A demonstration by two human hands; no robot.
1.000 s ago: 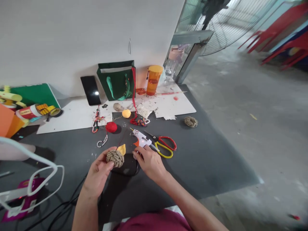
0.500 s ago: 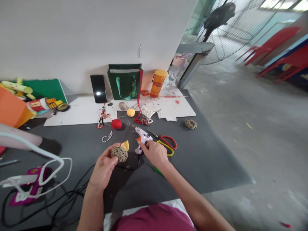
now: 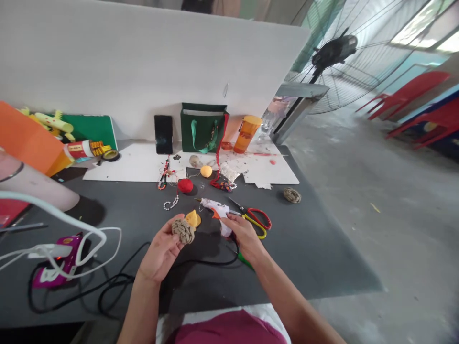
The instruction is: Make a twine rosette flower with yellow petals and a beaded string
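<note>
My left hand (image 3: 161,253) is closed on a brown braided-cord rosette (image 3: 183,231), pinched between thumb and fingers. A yellow leaf-like piece (image 3: 193,219) shows at the rosette's upper right. My right hand (image 3: 245,236) is closed round the handle of a white hot glue gun (image 3: 217,208) with an orange trigger; its nozzle points to the upper left. Just beyond that hand lie scissors (image 3: 258,222) with red and yellow handles. A green-handled tool (image 3: 245,261) is partly hidden under my right wrist.
A second rosette (image 3: 292,195) rests at the right. Red (image 3: 185,185) and yellow yarn balls (image 3: 206,171), bead strings and a dark green paper bag (image 3: 203,128) stand further back. Black cable (image 3: 122,282) and a purple power strip (image 3: 59,263) occupy the left.
My right hand has gone from reaching over the glue gun to gripping its handle, and the gun has turned to point more leftward. The left hand still holds the rosette. The camera view has shifted.
</note>
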